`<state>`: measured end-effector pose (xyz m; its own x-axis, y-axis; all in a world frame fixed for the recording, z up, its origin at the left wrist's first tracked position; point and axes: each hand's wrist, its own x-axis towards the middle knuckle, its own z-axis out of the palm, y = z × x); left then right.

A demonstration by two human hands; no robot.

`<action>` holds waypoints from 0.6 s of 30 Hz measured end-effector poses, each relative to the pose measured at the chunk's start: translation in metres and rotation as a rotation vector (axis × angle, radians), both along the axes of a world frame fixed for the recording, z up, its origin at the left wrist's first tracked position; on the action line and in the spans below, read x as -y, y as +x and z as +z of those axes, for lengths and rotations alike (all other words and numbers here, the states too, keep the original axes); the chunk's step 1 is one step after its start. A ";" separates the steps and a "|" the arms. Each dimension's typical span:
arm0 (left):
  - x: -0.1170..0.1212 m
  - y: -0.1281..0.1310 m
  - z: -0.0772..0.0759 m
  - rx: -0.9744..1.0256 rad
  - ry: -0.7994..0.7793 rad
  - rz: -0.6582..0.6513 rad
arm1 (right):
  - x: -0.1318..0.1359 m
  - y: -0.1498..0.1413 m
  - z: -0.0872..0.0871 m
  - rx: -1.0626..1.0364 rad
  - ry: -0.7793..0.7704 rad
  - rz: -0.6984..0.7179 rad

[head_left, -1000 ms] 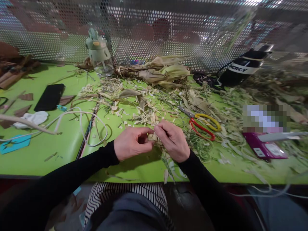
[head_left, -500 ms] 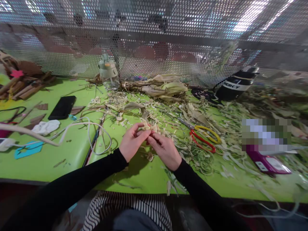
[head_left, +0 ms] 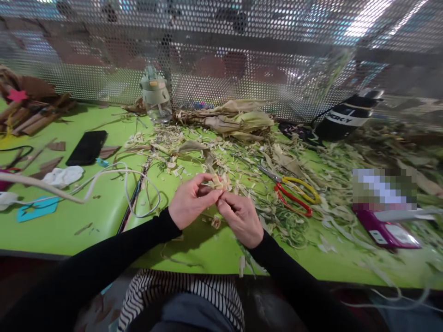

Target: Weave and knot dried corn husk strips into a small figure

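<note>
Above the green table (head_left: 104, 230), both hands meet around a small, pale yellow bunch of what looks like dried corn husk (head_left: 218, 181). My left hand (head_left: 188, 202) is closed, pinching the bunch between thumb and fingers from the left. From the right, the fingertips of my right hand (head_left: 242, 219) press together at its lower end, touching my left thumb tip. My fingers partly cover the bunch. A small curled husk scrap (head_left: 216, 222) lies just below the hands. To the right rest scissors (head_left: 294, 191) with one yellow and one red handle.
Husk leaves (head_left: 238, 121) lie along the perforated metal screen (head_left: 221, 60), beside a clear bottle (head_left: 155, 97). Husk shreds (head_left: 290, 226) spread rightward. A black bottle (head_left: 348, 117) and purple device (head_left: 387, 226) are right; a phone (head_left: 86, 147) and white cable (head_left: 104, 173) left.
My hands stay together at nearly the same spot. More of the pale husk bunch shows above the fingers, and my right fingers are curled in more. The view has shifted slightly.
</note>
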<state>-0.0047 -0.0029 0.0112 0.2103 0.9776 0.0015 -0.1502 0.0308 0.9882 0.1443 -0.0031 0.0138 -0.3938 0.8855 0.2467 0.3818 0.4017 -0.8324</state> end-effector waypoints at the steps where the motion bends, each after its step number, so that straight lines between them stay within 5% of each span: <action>1: -0.001 -0.002 0.001 -0.011 0.009 -0.002 | 0.000 0.000 0.000 0.012 0.011 0.009; 11: -0.008 -0.003 -0.002 -0.152 -0.082 -0.032 | -0.004 0.004 -0.005 0.126 0.009 -0.016; 18: -0.009 -0.009 0.000 -0.285 0.102 -0.110 | 0.002 0.001 -0.002 0.073 0.045 0.012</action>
<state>-0.0142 0.0060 0.0109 0.3209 0.9468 0.0243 0.1317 -0.0700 0.9888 0.1451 -0.0050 0.0121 -0.4227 0.8693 0.2563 0.4361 0.4430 -0.7833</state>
